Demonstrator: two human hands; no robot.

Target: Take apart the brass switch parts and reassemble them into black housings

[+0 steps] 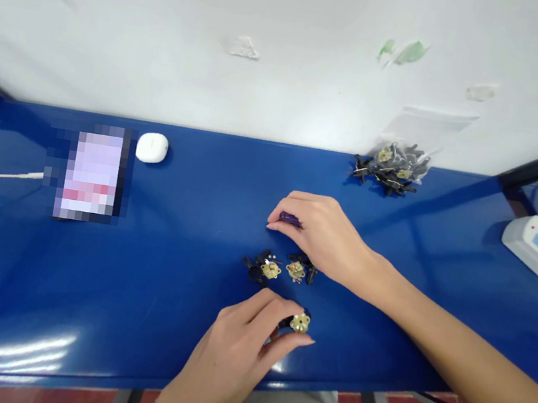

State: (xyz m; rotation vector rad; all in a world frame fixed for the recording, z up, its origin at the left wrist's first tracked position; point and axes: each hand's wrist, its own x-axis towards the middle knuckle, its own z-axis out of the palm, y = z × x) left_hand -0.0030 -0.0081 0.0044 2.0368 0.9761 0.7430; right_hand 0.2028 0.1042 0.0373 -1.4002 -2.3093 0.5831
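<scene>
On blue bench point(193, 170): left hand point(231, 351) pinching brass-and-black part point(300, 323); right hand point(319, 236) curled around purple piece point(289, 219). Loose parts point(279, 269) close by; careless hand sweep could scatter them.

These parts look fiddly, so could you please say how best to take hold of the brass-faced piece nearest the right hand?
Probably pinch its rim from above, with the right hand coming down: the brass-faced piece lies flat, face up, with dark parts crowding beside it, so a narrow pinch suits.
</scene>
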